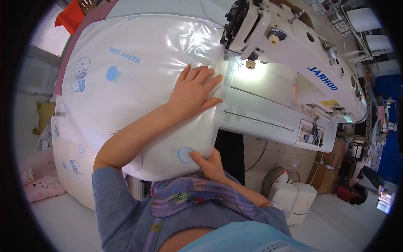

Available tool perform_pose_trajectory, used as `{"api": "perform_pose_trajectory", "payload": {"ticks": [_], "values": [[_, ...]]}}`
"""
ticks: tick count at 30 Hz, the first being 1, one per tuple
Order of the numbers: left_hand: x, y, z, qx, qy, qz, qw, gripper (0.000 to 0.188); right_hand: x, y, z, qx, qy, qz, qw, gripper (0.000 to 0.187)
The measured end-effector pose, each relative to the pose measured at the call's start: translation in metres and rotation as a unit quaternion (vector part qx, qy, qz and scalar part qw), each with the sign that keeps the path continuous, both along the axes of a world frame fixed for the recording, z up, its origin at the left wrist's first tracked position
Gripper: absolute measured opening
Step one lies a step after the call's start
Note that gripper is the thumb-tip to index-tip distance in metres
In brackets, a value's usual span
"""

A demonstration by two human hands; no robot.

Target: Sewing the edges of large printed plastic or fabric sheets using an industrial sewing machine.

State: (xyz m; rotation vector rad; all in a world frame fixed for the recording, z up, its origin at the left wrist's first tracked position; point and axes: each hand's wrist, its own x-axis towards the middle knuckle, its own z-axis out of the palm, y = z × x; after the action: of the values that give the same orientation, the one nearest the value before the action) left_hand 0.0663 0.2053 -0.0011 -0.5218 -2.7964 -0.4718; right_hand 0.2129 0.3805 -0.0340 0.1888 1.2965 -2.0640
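Note:
A large glossy white sheet (138,96), printed with pale blue dogs and dots, spreads over the left of the view and over its table. My left hand (194,90) lies flat on it with fingers spread, close to its right edge. At the near right corner my right hand (212,165) pinches the sheet's edge, thumb on top and the other fingers hidden below. The edge runs up to the needle area of a white sewing machine (312,59), where a lamp lights the bed. The needle itself is hard to make out.
The machine's bed (256,115), with a ruler strip, extends right of the sheet. Beyond it are cardboard boxes (329,166) and a tied white bundle (294,199) on the floor. Pink printed fabric (44,189) lies at the lower left; a red cloth (68,17) is at the far left.

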Motion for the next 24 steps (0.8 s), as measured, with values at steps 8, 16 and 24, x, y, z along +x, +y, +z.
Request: {"api": "perform_pose_trajectory", "payload": {"ticks": [8, 16, 24], "values": [[-0.007, 0.004, 0.002, 0.000, 0.023, -0.021, 1.000, 0.062, -0.018, -0.002, -0.004, -0.032, -0.026, -0.026, 0.999, 0.024], [-0.004, -0.006, 0.005, -0.009, 0.030, -0.035, 0.999, 0.052, -0.034, -0.023, 0.000, -0.058, -0.011, -0.049, 0.997, 0.024], [0.112, -0.028, 0.009, -0.012, -0.045, -0.081, 0.996, 0.053, 0.003, 0.012, -0.013, 0.066, 0.025, 0.057, 0.996, 0.023]]}}
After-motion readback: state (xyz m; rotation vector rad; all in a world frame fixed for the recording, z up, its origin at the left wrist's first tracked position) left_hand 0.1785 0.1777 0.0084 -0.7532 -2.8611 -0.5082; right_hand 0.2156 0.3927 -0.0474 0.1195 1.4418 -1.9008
